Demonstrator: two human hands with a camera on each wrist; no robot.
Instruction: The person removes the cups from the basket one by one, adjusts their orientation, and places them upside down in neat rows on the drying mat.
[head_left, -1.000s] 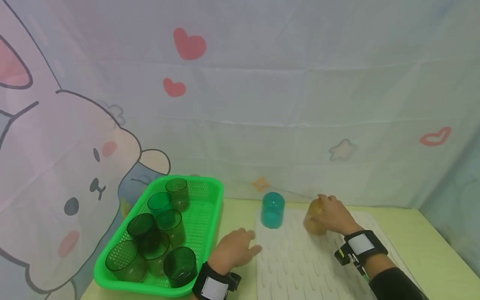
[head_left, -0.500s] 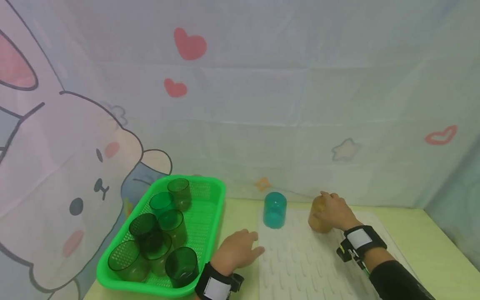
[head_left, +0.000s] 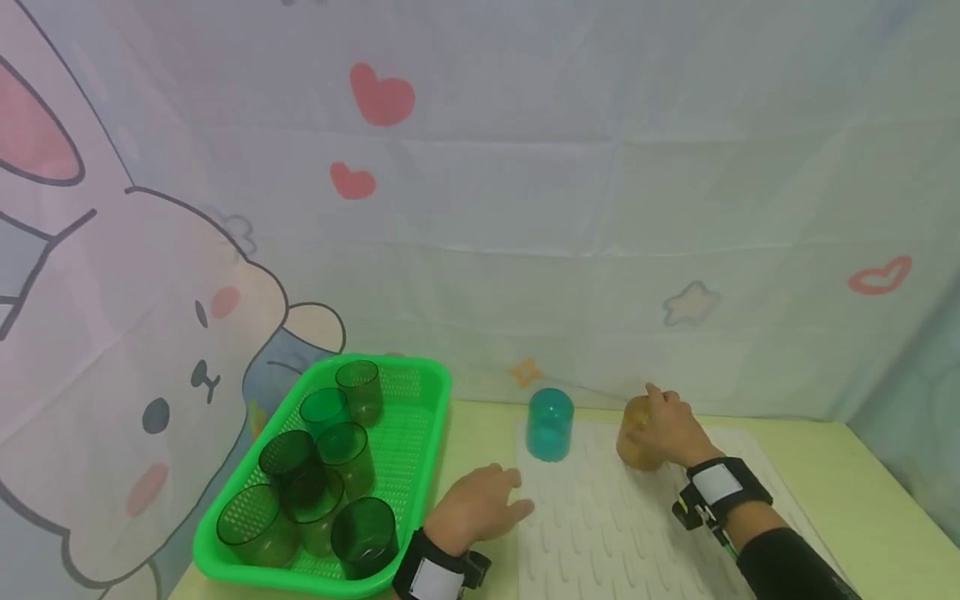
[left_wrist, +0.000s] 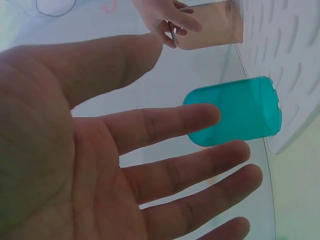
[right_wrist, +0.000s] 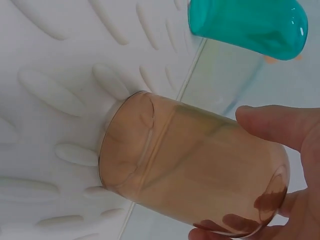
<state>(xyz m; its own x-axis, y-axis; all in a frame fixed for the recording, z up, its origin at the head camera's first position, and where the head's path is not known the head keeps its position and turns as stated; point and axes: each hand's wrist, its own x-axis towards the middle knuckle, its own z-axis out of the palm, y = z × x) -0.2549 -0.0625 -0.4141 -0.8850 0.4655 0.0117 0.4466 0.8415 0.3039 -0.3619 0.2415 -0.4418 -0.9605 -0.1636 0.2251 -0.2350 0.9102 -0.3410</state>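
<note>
An amber glass (head_left: 634,442) stands upside down at the back of the white ridged mat (head_left: 592,533). My right hand (head_left: 672,427) grips it near its base, thumb on one side and fingers on the other, as the right wrist view shows; the glass's rim (right_wrist: 125,142) is down at the mat's ridges. To its left a teal glass (head_left: 550,427) stands inverted on the same mat. My left hand (head_left: 477,506) hovers between the green basket (head_left: 442,417) and the mat, fingers spread and holding nothing.
Several dark-tinted and green-looking glasses (head_left: 360,533) sit rim up in the basket, crowded at its left and front. A printed cloth (head_left: 600,208) hangs right behind the pale yellow table (head_left: 795,442).
The amber glass has become more upright on the mat between the first frame and now, with my right hand still holding it. My left hand has barely shifted; the camera view moved slightly.
</note>
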